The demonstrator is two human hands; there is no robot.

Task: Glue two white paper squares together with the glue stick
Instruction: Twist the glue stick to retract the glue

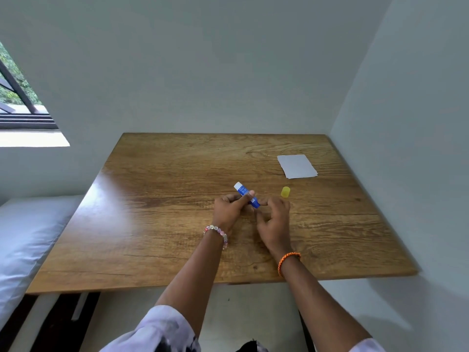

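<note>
While the left hand [229, 208] grips the blue glue stick [246, 194] over the middle of the wooden surface [165, 224], the stick points away and to the left, its white end uppermost. At the stick's near end sits the right hand [274, 217], fingers curled toward it; whether they pinch it I cannot tell. Just right of the hands stands a yellow cap [285, 192]. Farther back on the right lie the white papers [297, 166], stacked.

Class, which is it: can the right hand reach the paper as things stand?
Probably yes. The right hand is nearest the paper, with only bare table and the yellow cap off to the side.
</note>
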